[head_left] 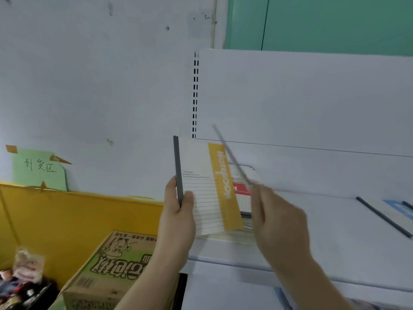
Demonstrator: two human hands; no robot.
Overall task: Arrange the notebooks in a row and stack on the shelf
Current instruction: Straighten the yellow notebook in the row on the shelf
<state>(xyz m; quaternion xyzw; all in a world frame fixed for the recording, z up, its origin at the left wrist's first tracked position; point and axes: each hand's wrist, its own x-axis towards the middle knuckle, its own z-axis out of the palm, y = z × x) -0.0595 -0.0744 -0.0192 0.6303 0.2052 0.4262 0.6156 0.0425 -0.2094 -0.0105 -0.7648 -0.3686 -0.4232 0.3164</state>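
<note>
My left hand [178,209] grips a lined notebook [205,198] with a yellow band and grey spine, held upright above the shelf's left end. My right hand [274,215] pinches a second thin notebook [232,157] seen edge-on and blurred, tilted up to the left. Behind and under them a stack of notebooks [241,220] lies flat on the white shelf [324,231], one showing a red label. Another notebook with a grey spine [384,218] lies flat at the shelf's right.
A slotted white upright [195,95] and back panel rise behind the shelf. A green printed carton [107,269] stands below left, before a yellow board [67,220]. Packets [24,278] sit bottom left. A lower shelf holds more items.
</note>
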